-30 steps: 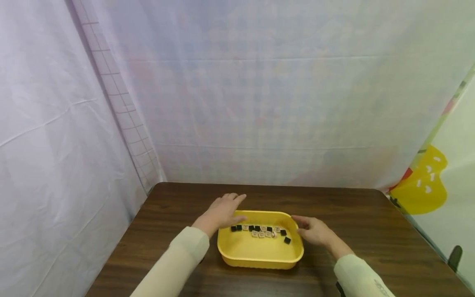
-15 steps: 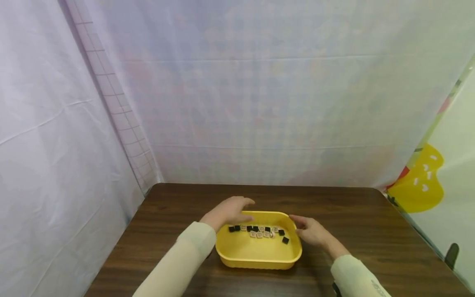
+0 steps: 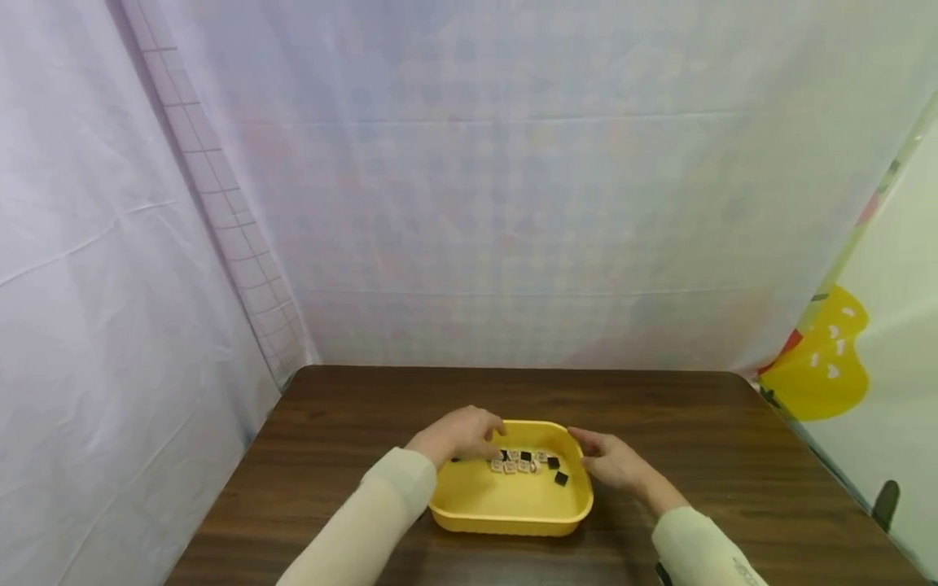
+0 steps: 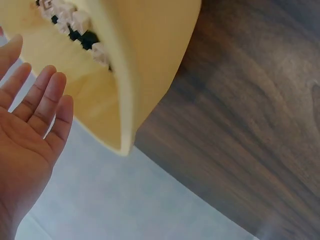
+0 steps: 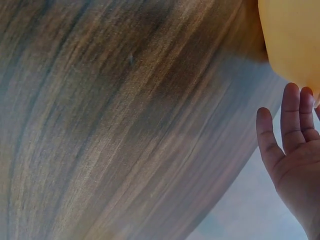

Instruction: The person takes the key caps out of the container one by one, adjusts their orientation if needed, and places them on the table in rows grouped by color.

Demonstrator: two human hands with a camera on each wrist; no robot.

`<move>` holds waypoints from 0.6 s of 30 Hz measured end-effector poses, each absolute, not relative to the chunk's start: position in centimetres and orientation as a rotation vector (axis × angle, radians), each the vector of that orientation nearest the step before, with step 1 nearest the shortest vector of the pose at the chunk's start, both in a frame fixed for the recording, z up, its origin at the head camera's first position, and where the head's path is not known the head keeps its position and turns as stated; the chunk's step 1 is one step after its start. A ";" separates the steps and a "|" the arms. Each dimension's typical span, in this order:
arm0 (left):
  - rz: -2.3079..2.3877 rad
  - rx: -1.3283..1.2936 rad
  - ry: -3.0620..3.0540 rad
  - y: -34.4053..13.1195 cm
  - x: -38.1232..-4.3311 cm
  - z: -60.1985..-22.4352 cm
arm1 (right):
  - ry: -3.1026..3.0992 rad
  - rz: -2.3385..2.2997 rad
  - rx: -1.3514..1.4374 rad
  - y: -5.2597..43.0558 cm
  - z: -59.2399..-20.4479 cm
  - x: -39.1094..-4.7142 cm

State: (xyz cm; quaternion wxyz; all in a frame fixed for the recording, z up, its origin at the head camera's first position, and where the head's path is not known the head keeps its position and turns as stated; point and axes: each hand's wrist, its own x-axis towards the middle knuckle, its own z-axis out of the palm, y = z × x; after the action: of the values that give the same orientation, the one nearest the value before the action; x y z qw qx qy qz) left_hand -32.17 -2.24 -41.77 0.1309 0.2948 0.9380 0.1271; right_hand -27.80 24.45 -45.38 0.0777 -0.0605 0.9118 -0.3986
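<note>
A yellow plastic tray (image 3: 506, 521) with rounded corners sits on the table. Inside lie several small square blocks (image 3: 510, 466), some black and some whitish with marks on their faces. My left hand (image 3: 462, 433) reaches over the tray's left part, fingers loosely bent, just above the row; it hides the leftmost blocks. In the left wrist view its palm and spread fingers show with nothing in them. My right hand (image 3: 615, 461) is at the tray's right side, fingertips against or very near the wall. The right wrist view shows these fingers (image 5: 290, 115) mostly straight.
The dark wood-grain table (image 3: 352, 423) extends around the tray on all sides. A whitish curtain (image 3: 513, 203) hangs behind it and another sheet (image 3: 110, 325) at the left. A yellow printed shape (image 3: 817, 366) is on the cloth at the right.
My left hand has moved right and lower, from the tray's back-left rim to over the blocks. The right hand stays at the tray's side. The whole view shifts slightly.
</note>
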 end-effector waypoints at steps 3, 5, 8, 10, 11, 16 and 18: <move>0.324 0.899 2.726 -2.1 -32.1 -42.6 | 2.739 -1.198 -0.190 24.4 -45.5 -27.6; 0.283 0.914 2.737 -2.1 -32.1 -43.0 | 2.743 -1.196 -0.191 24.4 -45.5 -27.6; 0.210 0.928 2.766 -2.0 -32.1 -43.5 | 2.741 -1.192 -0.177 24.3 -45.6 -27.5; 0.184 0.919 2.787 -1.9 -32.0 -43.7 | 2.734 -1.193 -0.158 24.2 -45.5 -27.5; 0.177 0.913 2.797 -1.9 -32.0 -43.7 | 2.728 -1.197 -0.153 24.2 -45.5 -27.5; 0.186 0.850 2.814 -1.3 -31.8 -44.0 | 2.720 -1.207 -0.153 24.4 -45.4 -27.5; 0.198 0.824 2.818 -1.1 -31.8 -44.3 | 2.727 -1.207 -0.164 24.4 -45.4 -27.5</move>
State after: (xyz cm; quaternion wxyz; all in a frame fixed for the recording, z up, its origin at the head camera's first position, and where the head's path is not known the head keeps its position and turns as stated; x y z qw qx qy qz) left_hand -31.80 -1.09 -44.33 0.0993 0.2788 0.9529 0.0669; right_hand -27.54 24.43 -45.40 0.0774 -0.0548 0.9104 -0.4028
